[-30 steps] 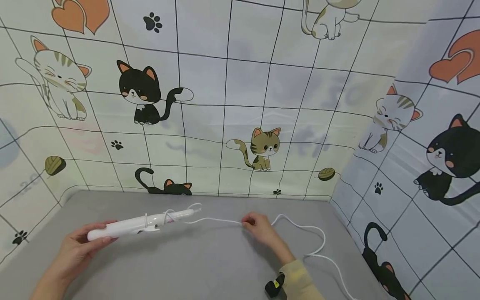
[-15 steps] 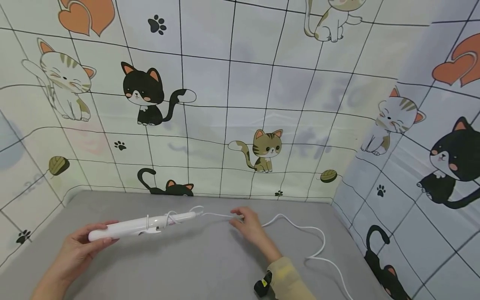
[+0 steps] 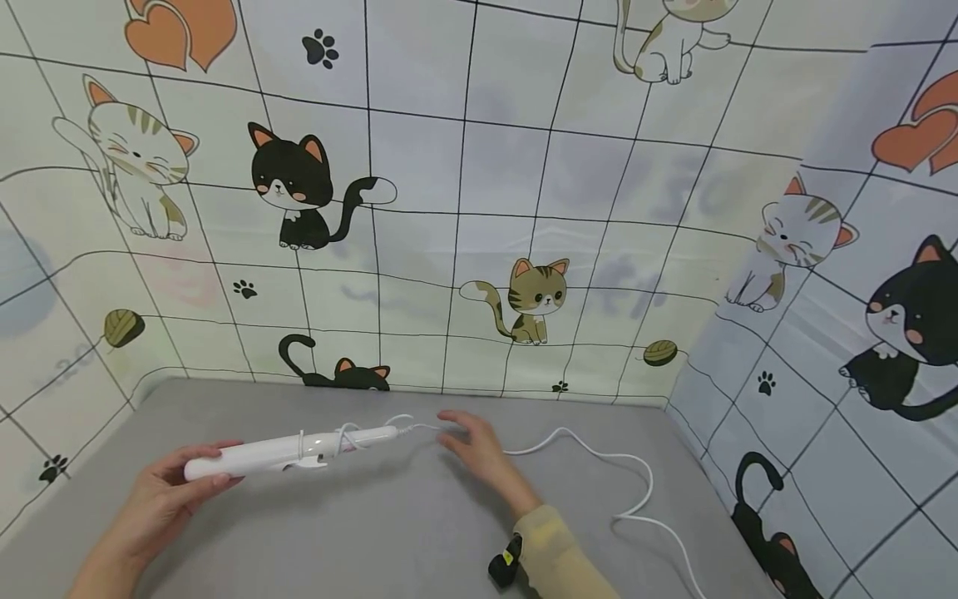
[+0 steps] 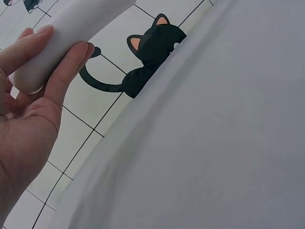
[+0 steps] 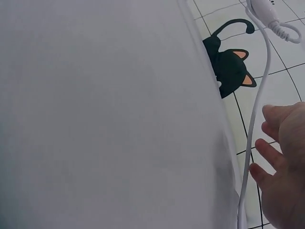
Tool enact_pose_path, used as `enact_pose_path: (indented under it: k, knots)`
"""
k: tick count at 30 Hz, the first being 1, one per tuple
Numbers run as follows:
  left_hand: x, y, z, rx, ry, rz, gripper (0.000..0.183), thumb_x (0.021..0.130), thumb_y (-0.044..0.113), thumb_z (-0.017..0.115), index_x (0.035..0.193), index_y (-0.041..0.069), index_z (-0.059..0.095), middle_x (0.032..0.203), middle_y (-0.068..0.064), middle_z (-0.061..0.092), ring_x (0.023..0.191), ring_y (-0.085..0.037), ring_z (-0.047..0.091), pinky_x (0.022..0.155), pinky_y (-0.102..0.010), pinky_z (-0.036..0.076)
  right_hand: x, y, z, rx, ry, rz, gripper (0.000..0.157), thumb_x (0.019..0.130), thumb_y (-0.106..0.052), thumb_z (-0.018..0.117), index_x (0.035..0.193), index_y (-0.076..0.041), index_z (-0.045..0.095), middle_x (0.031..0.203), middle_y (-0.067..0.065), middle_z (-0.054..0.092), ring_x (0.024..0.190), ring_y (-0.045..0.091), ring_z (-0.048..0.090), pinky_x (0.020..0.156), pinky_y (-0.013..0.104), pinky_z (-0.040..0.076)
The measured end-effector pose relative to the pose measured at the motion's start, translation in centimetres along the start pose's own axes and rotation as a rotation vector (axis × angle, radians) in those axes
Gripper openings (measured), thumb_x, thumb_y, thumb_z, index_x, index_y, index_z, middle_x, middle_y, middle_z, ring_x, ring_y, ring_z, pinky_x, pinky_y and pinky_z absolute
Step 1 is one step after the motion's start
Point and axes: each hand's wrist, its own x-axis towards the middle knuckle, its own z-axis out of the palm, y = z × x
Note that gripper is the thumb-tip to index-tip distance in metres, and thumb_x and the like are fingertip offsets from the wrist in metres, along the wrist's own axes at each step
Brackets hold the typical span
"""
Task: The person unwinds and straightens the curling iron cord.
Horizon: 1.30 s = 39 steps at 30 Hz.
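In the head view, my left hand (image 3: 153, 503) grips the thick rounded end of a white wand-shaped hair iron (image 3: 262, 455). The iron is raised above the grey surface, its narrow end pointing right, with a small lever on its underside. A white cord (image 3: 350, 438) is looped around its narrower part. My right hand (image 3: 479, 453) is just right of the cord end, thumb and fingers spread apart. In the right wrist view, the cord (image 5: 259, 90) runs beside the fingertips, which do not pinch it. The left wrist view shows fingers and thumb around the smooth white body (image 4: 62, 43).
The rest of the cord (image 3: 636, 456) curves across the grey tabletop (image 3: 359, 532) to the front right. Walls with printed cats and grid lines (image 3: 419, 166) enclose the back and sides. A black device (image 3: 505, 563) sits at my right wrist.
My right hand has let go of the cord, its fingers have spread, and it has moved left toward the iron's narrow end. My left hand still holds the iron in nearly the same place.
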Motion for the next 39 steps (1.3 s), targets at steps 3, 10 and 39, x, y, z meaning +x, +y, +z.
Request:
enact_pose_path:
  k: [3,10,39]
  knots:
    - [0.0,0.0,0.1,-0.002,-0.008,-0.001,0.054,0.088,-0.037,0.040,0.121,-0.005,0.068,0.131,-0.016,0.068,0.117,-0.022,0.065,0.095,-0.043,0.057,0.1,0.2,0.7,0.009,-0.002,-0.044,0.032,0.094,0.005,0.067,0.126,0.004,0.067,0.131,0.020,0.067,0.126,0.038,0.059,0.111,0.050,0.046]
    - [-0.2,0.0,0.2,0.015,0.040,-0.029,0.052,0.088,-0.035,0.042,0.118,-0.002,0.070,0.129,-0.013,0.070,0.116,-0.019,0.065,0.093,-0.042,0.057,-0.1,-0.1,1.3,0.033,-0.090,0.010,0.026,0.099,0.000,0.064,0.124,0.001,0.068,0.115,0.014,0.074,0.108,0.027,0.068,0.094,0.038,0.057]
    - [-1.6,0.5,-1.3,-0.043,0.019,-0.010,0.056,0.089,-0.036,0.038,0.124,-0.004,0.068,0.130,-0.016,0.068,0.117,-0.023,0.065,0.093,-0.044,0.058,-0.8,-0.4,-4.0,0.066,0.180,0.136,0.010,0.094,-0.007,0.075,0.101,-0.001,0.078,0.082,0.003,0.073,0.072,0.008,0.058,0.055,0.020,0.045]
